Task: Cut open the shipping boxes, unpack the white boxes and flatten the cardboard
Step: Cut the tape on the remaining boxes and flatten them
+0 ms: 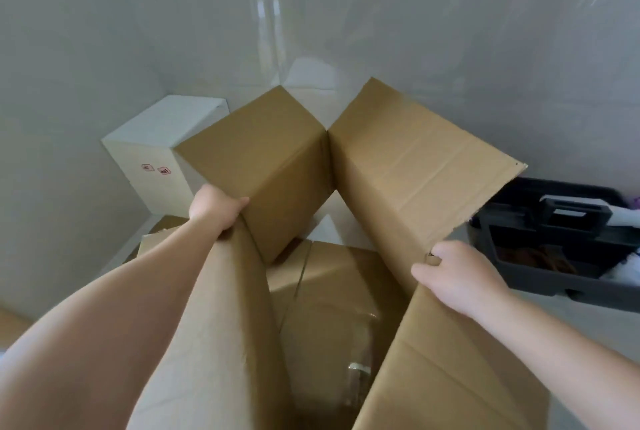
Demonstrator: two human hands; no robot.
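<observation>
Pale glossy walls (pixel 104 31) are closing in on the left and ahead, meeting in a corner beyond the cardboard, so the open room is lying mostly to the right, over grey floor (pixel 588 329).

At the left, against the wall, a white box (pixel 152 149) is standing upright, smooth-sided with two small red marks on its face. Just below it a strip of flattened brown cardboard (pixel 162 225) is showing on the floor.

My left hand (pixel 214 207) is gripping the left wall of the opened shipping box (pixel 408 166), fingers curled over the edge where a flap is folding outward. The box is plain corrugated brown, matte, with pressed crease lines. I am holding it open-ended like a tube, its long axis running away from me toward the corner, its far flaps splaying up and apart in a V. Through it, another taped cardboard box (pixel 332 298) is lying below, shiny clear tape along its seam.

My right hand (pixel 457 273) is holding the right wall, thumb on the inner face, fingers wrapped around the edge.

Far right, a dark plastic tote (pixel 554 221) with a centre handle is sitting near the right flap's edge, holding indistinct items.
</observation>
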